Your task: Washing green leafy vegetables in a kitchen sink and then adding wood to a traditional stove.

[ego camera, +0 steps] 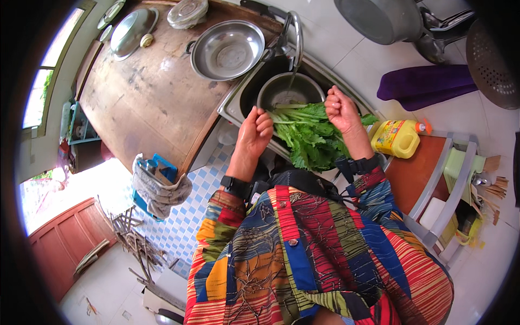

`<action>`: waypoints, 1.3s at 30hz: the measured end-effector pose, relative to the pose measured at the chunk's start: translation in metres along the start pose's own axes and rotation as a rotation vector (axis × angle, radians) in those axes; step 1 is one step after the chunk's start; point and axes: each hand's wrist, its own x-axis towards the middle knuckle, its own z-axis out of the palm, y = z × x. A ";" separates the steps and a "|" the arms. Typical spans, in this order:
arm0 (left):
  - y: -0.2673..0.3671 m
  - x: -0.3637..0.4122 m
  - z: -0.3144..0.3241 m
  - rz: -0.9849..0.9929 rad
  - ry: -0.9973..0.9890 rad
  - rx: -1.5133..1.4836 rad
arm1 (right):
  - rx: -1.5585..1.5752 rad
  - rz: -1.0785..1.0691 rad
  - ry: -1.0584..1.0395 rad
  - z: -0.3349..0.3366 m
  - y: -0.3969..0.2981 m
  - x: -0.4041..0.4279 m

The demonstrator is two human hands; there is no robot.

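My left hand (255, 134) is curled closed at the left edge of a bunch of leafy greens (310, 138), by the rim of a metal basin (272, 91). Fingers folded in, my right hand (343, 111) is over the right side of the greens, close to the basin's other rim. Nothing shows between the fingers of either hand. The pale stems point into the basin, and the leaves hang over the near side of the sink (233, 106). From the curved faucet (298, 44) a thin stream of water runs into the basin.
Left of the sink, a wide metal pan (227, 50) rests on the wooden counter (150, 101). A yellow pump bottle (396, 138) stands at the right, beside a utensil rack (440, 191). A dark pot (378, 20) and purple cloth (426, 85) hang on the tiled wall.
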 end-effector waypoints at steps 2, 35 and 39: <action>-0.002 0.003 0.001 0.043 -0.090 -0.133 | -0.128 -0.118 0.067 0.006 0.002 -0.004; 0.026 0.173 -0.012 0.160 0.395 -0.038 | -0.139 -0.112 0.556 -0.009 0.037 0.072; 0.011 0.204 -0.013 0.059 0.428 0.000 | -0.100 -0.172 0.635 -0.020 0.028 0.072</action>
